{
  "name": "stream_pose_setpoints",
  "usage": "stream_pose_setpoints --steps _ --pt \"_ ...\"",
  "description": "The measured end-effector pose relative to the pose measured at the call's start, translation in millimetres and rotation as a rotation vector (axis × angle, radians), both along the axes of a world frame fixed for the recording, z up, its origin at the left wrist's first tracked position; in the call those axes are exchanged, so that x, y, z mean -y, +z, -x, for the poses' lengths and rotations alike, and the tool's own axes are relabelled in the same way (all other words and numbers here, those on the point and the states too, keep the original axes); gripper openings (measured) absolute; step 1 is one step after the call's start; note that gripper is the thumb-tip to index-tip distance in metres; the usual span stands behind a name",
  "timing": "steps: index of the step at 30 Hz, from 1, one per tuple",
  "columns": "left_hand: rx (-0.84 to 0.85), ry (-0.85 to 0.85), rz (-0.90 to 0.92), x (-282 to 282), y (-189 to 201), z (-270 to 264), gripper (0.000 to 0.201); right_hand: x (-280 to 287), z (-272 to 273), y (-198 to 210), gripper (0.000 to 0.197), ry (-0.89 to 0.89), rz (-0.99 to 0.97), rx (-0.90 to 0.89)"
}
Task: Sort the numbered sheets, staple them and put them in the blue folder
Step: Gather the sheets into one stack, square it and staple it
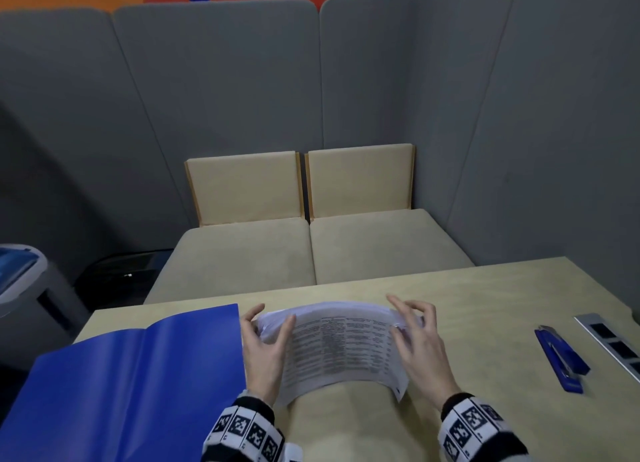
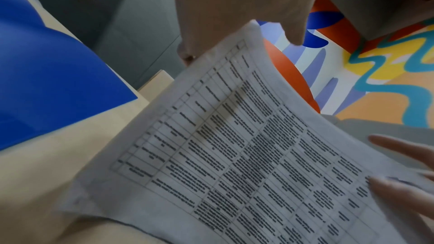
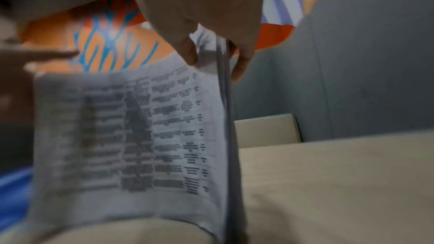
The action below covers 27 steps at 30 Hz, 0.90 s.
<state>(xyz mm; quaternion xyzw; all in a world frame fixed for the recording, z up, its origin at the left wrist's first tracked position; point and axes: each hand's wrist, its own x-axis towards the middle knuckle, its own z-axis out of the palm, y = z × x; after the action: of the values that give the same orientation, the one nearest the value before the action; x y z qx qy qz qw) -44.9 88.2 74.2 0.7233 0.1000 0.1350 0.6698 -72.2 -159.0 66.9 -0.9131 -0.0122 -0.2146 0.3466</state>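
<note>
A stack of printed sheets with table text arches above the beige table, held at both short edges. My left hand grips the left edge, thumb on top and fingers behind. My right hand pinches the right edge between thumb and fingers. In the left wrist view the sheets bow upward under my left hand. The right wrist view is blurred; there the right hand pinches the sheets' top corner. The blue folder lies open at the left. A blue stapler lies at the right.
A metal socket strip is set into the table beside the stapler. Two beige seats stand beyond the far edge, ringed by grey partition panels. A grey and blue bin stands at the left on the floor.
</note>
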Motion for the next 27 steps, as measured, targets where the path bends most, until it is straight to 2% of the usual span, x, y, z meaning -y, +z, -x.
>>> stream_pose_setpoints --steps 3,6,10,13,15,18,22,24,27 --pt "-0.009 0.063 -0.06 8 3 -7 0.053 2 -2 -5 0.042 -0.012 0.249 0.043" --pt "0.015 0.121 -0.082 10 4 -15 0.026 4 -3 -9 0.039 -0.032 0.325 0.055" --pt "-0.002 0.133 -0.12 3 -6 -26 0.027 9 -3 -9 0.037 -0.019 0.256 0.005" --pt "0.02 0.103 -0.12 0 -7 -27 0.02 7 -3 -4 0.027 -0.006 0.258 0.019" --pt "0.041 0.069 -0.137 -1 -8 -28 0.017 6 -2 -2 0.032 0.011 0.258 0.009" --pt "0.058 0.051 -0.189 -5 -15 -32 0.024 7 -3 -2 0.038 0.022 0.202 -0.084" --pt "0.093 0.06 -0.294 -7 -18 -34 0.027 8 -5 2 0.021 0.028 0.179 -0.113" --pt "0.145 0.04 -0.451 -10 -16 -32 0.031 8 -6 3 0.02 0.038 0.162 -0.109" --pt "0.2 0.071 -1.036 -14 -8 -31 0.039 9 -6 2 0.022 0.037 0.151 -0.14"
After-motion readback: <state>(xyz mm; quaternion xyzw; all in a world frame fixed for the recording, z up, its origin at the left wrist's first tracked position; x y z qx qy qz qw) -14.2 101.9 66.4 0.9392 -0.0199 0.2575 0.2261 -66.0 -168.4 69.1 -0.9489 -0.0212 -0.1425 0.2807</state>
